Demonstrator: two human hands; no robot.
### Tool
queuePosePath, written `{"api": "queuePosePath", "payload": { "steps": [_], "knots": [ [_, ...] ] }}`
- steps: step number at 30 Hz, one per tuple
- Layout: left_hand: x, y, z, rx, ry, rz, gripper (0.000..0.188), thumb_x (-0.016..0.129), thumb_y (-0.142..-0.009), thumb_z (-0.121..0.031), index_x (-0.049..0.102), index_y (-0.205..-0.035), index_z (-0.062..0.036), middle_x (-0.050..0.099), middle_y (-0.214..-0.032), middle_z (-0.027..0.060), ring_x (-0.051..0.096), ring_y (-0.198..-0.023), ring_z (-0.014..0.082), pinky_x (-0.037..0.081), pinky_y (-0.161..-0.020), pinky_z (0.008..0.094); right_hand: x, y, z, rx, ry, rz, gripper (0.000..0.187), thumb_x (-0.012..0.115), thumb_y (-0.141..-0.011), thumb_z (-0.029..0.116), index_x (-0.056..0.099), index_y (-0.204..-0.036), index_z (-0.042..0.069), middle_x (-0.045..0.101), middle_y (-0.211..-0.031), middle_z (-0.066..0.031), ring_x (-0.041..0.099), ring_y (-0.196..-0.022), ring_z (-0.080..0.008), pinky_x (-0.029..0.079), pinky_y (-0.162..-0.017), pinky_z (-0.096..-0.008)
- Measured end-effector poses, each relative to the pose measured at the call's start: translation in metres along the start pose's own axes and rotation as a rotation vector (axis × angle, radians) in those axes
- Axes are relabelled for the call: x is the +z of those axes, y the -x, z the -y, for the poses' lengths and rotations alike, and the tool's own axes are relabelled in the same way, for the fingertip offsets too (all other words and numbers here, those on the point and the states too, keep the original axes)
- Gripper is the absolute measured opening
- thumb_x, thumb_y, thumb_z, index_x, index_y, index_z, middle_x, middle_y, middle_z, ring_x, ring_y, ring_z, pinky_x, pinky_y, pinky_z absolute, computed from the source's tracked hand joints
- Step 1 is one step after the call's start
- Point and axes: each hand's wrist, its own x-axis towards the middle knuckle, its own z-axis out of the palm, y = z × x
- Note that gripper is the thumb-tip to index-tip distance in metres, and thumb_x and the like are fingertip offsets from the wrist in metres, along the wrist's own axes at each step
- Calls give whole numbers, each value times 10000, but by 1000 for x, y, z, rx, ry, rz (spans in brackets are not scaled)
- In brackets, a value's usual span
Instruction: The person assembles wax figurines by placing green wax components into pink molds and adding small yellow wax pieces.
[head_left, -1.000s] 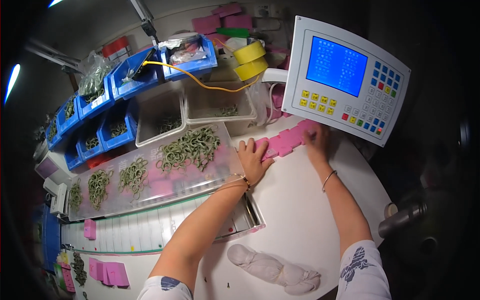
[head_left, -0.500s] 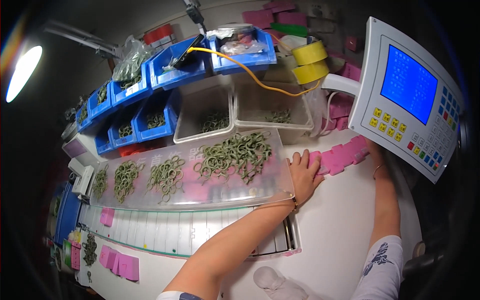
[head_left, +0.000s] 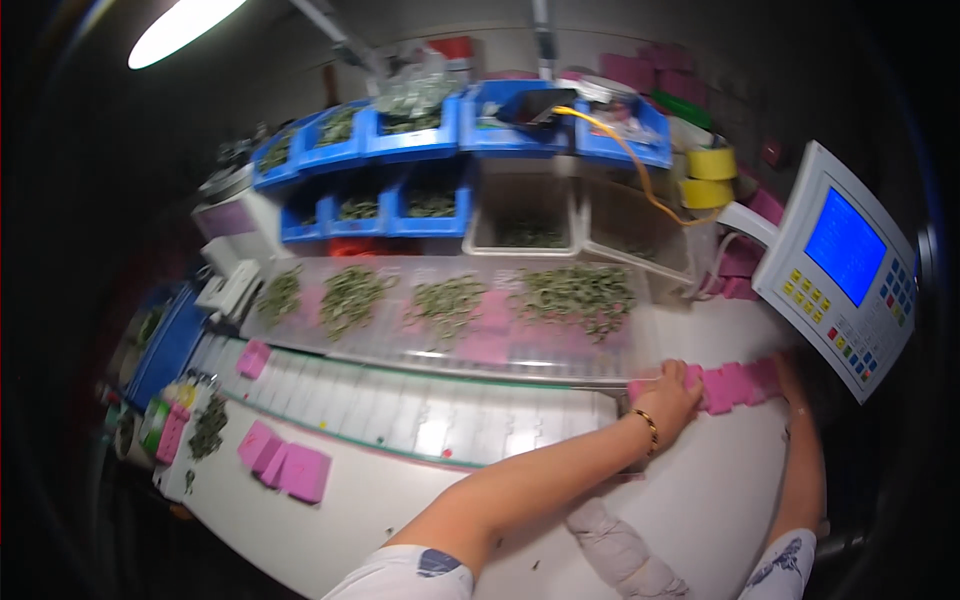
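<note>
A row of pink notched blocks [head_left: 735, 388] lies on the white table at the right, between my two hands. My left hand [head_left: 668, 400] is curled over the row's left end, and a bit of pink shows on both sides of the fingers. At the row's right end, my right hand [head_left: 790, 378] presses close against the blocks; its fingers are blurred and partly hidden. Left of my hands stands a long clear plastic box [head_left: 400, 300] with several heaps of small green rings [head_left: 580, 295] on top.
A green-edged conveyor [head_left: 400, 410] runs below the box. Blue bins [head_left: 425, 205] and clear tubs [head_left: 525, 240] stand behind. A control panel [head_left: 845, 265] overhangs the right side. Loose pink blocks [head_left: 300, 470] lie at the left, a grey cloth bundle [head_left: 620, 550] at the front.
The view has swung, so the scene sits further right and lower. My left hand's fingers, spread beside the row before, are now curled over its end. The pink blocks stay between my hands.
</note>
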Motion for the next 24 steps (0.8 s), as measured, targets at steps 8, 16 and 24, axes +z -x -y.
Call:
{"api": "queuePosePath", "payload": {
  "steps": [8, 16, 24],
  "knots": [
    [-1, 69, -25, -44, -15, 114, 542, 728, -730, -438, 626, -1159, -123, 546, -1124, 160, 470, -1113, 342, 437, -827, 473, 8, 93, 15, 313, -168, 398, 669, 374, -973, 600, 578, -1309, 59, 581, -1322, -217, 570, -1185, -377, 452, -972, -459],
    [-30, 135, -28, 37, 117, 8, 614, 730, -662, -487, 620, -1129, -103, 541, -1082, 160, 468, -1120, 321, 376, -901, 432, -87, 171, 63, 347, -89, 110, 579, 483, -959, 524, 579, -1297, 64, 554, -1342, -202, 488, -1256, -397, 369, -1071, -462],
    [-147, 210, 17, -17, 345, -190, 614, 763, -780, -388, 535, -1281, -116, 527, -1262, 191, 504, -1173, 346, 393, -982, 446, -127, 180, 105, 475, -90, 176, 458, 515, -980, 371, 571, -1308, 56, 510, -1411, -212, 451, -1324, -380, 349, -1104, -456]
  ]
}}
